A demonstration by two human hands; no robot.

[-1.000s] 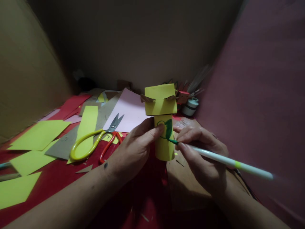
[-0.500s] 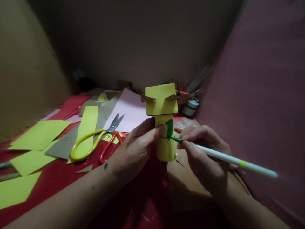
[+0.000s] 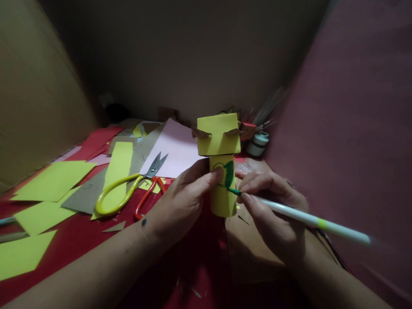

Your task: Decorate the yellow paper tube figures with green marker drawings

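Note:
A yellow paper figure (image 3: 222, 171) stands upright in the middle: a tube body with a boxy head that has two brown flaps. My left hand (image 3: 183, 201) is wrapped around the tube's left side, thumb on its front. My right hand (image 3: 273, 210) pinches a white pen with a green tip (image 3: 305, 219). The tip touches a green drawn patch on the tube's front.
Scissors with yellow and orange handles (image 3: 131, 191) lie left of my left hand. Yellow paper pieces (image 3: 53, 180), grey card and a pink sheet (image 3: 174, 148) cover the red surface. A small white jar (image 3: 257, 143) and tools stand behind the figure. Walls close in left and right.
The pen tip shifted slightly over the green patch, up-right then back down-left. The left hand and the figure have stayed almost still.

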